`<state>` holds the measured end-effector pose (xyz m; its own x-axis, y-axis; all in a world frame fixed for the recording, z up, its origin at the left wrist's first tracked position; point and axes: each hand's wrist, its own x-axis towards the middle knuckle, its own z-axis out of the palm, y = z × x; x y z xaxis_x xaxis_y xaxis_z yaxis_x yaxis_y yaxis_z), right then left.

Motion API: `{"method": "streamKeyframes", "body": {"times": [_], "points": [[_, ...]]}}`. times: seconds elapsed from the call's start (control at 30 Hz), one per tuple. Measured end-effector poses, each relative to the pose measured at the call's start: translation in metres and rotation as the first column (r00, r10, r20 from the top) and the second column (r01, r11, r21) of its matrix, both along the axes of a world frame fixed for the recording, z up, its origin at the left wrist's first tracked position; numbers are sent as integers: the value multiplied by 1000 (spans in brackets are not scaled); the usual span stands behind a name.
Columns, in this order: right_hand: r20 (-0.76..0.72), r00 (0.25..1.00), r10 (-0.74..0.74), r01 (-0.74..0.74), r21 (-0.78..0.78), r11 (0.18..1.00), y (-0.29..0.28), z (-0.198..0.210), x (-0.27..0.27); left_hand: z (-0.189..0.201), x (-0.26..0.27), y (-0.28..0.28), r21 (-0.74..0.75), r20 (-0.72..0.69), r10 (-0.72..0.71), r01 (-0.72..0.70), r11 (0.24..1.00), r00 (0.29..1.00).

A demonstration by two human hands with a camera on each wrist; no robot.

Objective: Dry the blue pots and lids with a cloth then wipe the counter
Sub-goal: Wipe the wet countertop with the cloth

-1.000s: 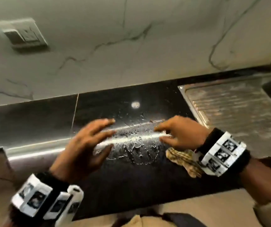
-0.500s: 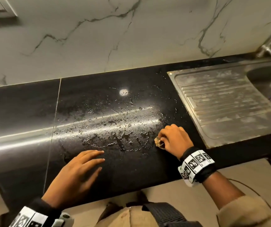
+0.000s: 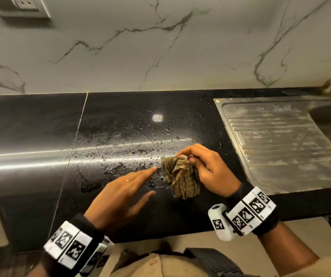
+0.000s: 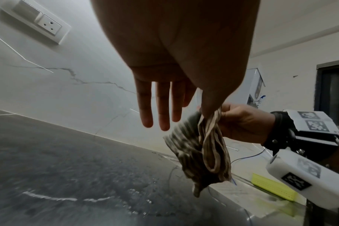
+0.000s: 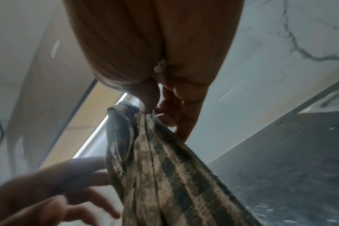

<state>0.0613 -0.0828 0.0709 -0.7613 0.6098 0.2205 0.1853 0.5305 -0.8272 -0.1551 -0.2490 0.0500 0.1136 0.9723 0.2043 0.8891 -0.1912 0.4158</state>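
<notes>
Crumpled olive-and-tan striped cloth (image 3: 181,175) pinched in right hand (image 3: 208,169), lifted above wet black polished tabletop (image 3: 120,140); left hand (image 3: 120,193) extended alongside, fingers (image 4: 161,107) straight and slightly apart. Risk: bunched cloth smearing puddle, not absorbing. Pots unseen.

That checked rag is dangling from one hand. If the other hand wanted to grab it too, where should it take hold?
Best at the loose lower folds of the cloth, coming in from the left. The right hand pinches only the top, so the rest hangs bunched above the wet counter. The left hand is open, fingers straight, already beside that hanging part, so probably a short reach.
</notes>
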Motion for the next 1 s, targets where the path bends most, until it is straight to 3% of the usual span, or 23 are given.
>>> {"method": "streamKeyframes", "body": {"times": [0.13, 0.23, 0.3, 0.47, 0.53, 0.67, 0.8, 1.0], "points": [[-122, 982, 145, -164, -165, 972, -11, 22, -17, 18, 10, 16, 94, 131, 46, -59, 994, 990], [-172, 962, 213, -248, -217, 944, -14, 26, -25, 25, 8, 24, 149, 126, 40, -58, 987, 991], [-185, 962, 203, -245, -243, 939, -15, 24, -30, 26, 4, 23, 165, 122, 36, -56, 985, 992], [-217, 972, 90, -169, -381, 909, -11, 24, -29, 36, 1, 16, 135, 265, 110, -150, 979, 958], [-159, 973, 168, -216, -361, 907, -13, 25, -27, 41, -1, 14, 111, 259, 87, -120, 987, 962], [51, 958, 281, -270, -156, 950, -22, 17, -32, 46, -12, 7, 43, 306, 93, -111, 993, 947], [59, 955, 292, -287, -81, 955, -28, 11, -39, 50, -28, -3, -46, 347, 102, -92, 995, 932], [52, 919, 392, -379, -162, 911, -48, -6, -68, 47, -70, -47, -231, 270, 104, -41, 972, 957]]}}
